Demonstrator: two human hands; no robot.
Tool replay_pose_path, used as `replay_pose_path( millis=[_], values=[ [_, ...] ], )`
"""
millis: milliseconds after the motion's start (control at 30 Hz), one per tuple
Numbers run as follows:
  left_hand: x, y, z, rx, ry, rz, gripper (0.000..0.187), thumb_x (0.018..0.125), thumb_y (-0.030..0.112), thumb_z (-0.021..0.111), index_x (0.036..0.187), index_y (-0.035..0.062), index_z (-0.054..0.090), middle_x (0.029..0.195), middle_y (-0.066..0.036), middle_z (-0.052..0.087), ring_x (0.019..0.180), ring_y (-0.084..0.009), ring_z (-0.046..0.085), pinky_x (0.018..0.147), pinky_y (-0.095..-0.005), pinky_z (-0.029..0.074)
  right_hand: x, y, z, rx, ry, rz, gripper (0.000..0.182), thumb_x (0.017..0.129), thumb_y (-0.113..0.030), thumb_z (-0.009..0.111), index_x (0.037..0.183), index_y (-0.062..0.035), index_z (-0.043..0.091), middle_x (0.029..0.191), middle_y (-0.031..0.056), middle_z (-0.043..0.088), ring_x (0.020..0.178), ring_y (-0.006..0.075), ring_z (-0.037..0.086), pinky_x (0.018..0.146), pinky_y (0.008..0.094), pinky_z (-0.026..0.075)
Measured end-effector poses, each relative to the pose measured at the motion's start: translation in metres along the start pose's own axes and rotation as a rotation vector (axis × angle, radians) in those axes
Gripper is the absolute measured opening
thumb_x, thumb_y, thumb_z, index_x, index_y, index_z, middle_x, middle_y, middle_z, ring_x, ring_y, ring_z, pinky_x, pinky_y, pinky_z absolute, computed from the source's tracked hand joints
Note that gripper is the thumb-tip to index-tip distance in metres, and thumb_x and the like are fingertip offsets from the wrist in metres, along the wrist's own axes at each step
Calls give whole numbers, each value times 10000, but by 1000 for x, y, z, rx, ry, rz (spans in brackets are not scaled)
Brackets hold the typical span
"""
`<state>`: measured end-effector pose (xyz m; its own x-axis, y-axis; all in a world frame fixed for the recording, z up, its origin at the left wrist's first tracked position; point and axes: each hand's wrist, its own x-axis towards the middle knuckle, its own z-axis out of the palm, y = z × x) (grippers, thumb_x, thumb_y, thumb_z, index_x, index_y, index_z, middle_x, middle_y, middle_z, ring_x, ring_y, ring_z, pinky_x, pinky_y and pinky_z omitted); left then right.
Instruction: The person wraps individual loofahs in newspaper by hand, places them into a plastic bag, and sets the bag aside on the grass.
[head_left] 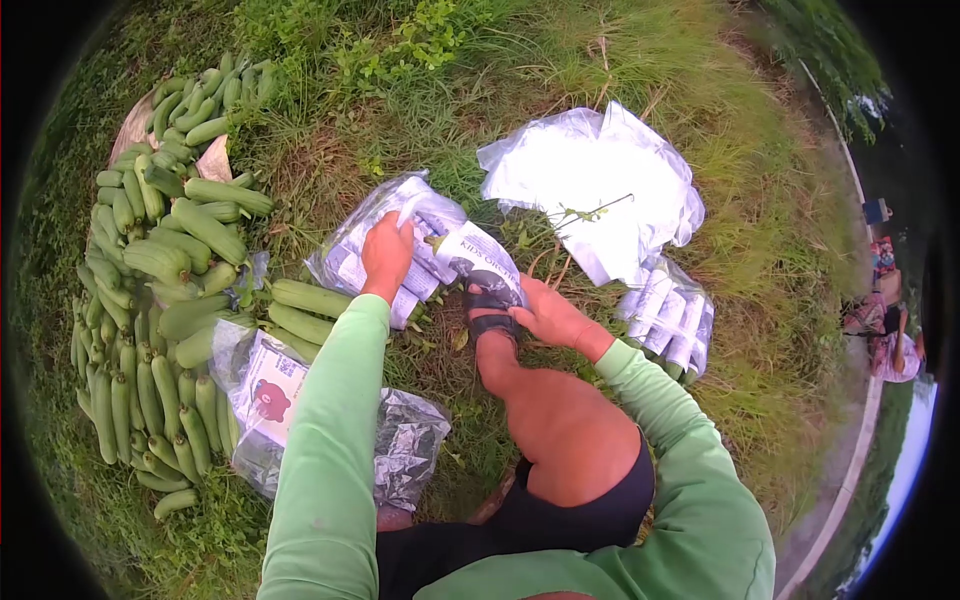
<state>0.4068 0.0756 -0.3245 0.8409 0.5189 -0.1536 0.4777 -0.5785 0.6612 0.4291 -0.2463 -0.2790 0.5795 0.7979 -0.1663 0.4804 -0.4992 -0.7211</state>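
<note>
My left hand (388, 255) is closed on the rim of a clear plastic bag (330, 255) that holds several paper-wrapped rolls. In my right hand (552, 315) is a newspaper-wrapped roll (478, 258), its far end at the bag's mouth; the paper hides what is inside. My sandalled foot (492, 318) stands just below it. To the left lies a large heap of long green gourds (205, 235), and a few loose gourds (310, 298) rest near my left forearm.
A bright pile of plastic sheets or bags (590, 180) lies on the grass. Below it is a filled bag of wrapped rolls (668, 315). A printed plastic bag (268, 395) and a crumpled one (410, 450) are near my legs. A person (895, 355) is by the road at right.
</note>
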Motion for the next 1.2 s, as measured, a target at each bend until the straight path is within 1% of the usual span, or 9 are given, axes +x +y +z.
replay_pose_path(
  millis=[33, 133, 233, 467, 600, 700, 900, 967, 1200],
  values=[
    [-3, 4, 8, -33, 125, 192, 294, 941, 242, 701, 1164, 51, 709, 1062, -168, 726, 1022, -403, 672, 860, -475, 553, 4, 3, 7, -61, 29, 27, 639, 946, -148, 654, 1494, 31, 378, 1319, 294, 564, 1185, 481, 585, 1002, 504, 501],
    [-21, 19, 19, -9, 154, 650, 224, 933, 186, 680, 1136, 91, 696, 1016, -129, 708, 929, -383, 671, 800, -477, 556, 35, 20, 32, -252, 109, -3, 678, 947, -153, 650, 1502, 60, 323, 1271, 298, 551, 1122, 477, 598, 944, 524, 520],
    [-45, 29, 25, 36, 43, 742, 198, 939, 138, 680, 1128, 79, 686, 997, -123, 703, 917, -364, 670, 790, -474, 543, 86, 32, 44, -208, 201, -28, 614, 952, -164, 629, 1466, 42, 363, 1276, 303, 555, 1129, 491, 594, 954, 524, 516],
    [-58, 11, 22, -39, -14, 510, 352, 947, 125, 670, 1289, 69, 610, 1054, -191, 672, 957, -426, 653, 822, -503, 536, 185, 89, 62, -96, 186, 221, 464, 994, -268, 542, 1333, 34, 446, 1261, 353, 569, 1182, 519, 574, 1025, 551, 472],
    [-90, -28, -24, 50, -301, 502, 506, 944, 132, 687, 1413, 40, 519, 1217, -214, 647, 1129, -425, 616, 948, -485, 509, 195, 92, 51, -107, 57, 341, 535, 1019, -308, 532, 1394, 56, 420, 1323, 380, 566, 1245, 513, 558, 1064, 542, 456],
    [-135, -59, -80, 120, -271, 612, 546, 940, 134, 699, 1439, 44, 498, 1242, -204, 645, 1186, -415, 599, 987, -474, 497, 175, 67, 29, -189, 7, 316, 650, 1016, -366, 571, 1424, 108, 393, 1195, 399, 632, 1155, 525, 613, 1004, 548, 489],
    [-239, -162, -187, 184, -462, 252, 424, 950, 178, 685, 1342, 49, 586, 1187, -202, 666, 1070, -414, 647, 924, -477, 525, 107, 46, 16, -238, 91, 161, 563, 992, -255, 640, 1390, 113, 485, 1222, 360, 645, 1152, 510, 619, 985, 519, 508],
    [-271, -185, -212, 177, -442, 86, 376, 959, 200, 678, 1299, 50, 626, 1168, -198, 678, 1071, -405, 654, 927, -474, 527, 83, 52, 15, -339, 83, 70, 512, 970, -206, 665, 1375, 89, 557, 1316, 324, 629, 1227, 458, 613, 1056, 461, 491],
    [-334, -222, -220, -82, -127, -240, 353, 956, 220, 710, 1255, 37, 679, 1170, -181, 716, 1041, -350, 700, 889, -420, 552, 96, -101, -13, -486, -366, -78, 335, 949, -211, 666, 1184, 26, 691, 1139, 240, 712, 1056, 427, 672, 928, 471, 542]
  ],
)
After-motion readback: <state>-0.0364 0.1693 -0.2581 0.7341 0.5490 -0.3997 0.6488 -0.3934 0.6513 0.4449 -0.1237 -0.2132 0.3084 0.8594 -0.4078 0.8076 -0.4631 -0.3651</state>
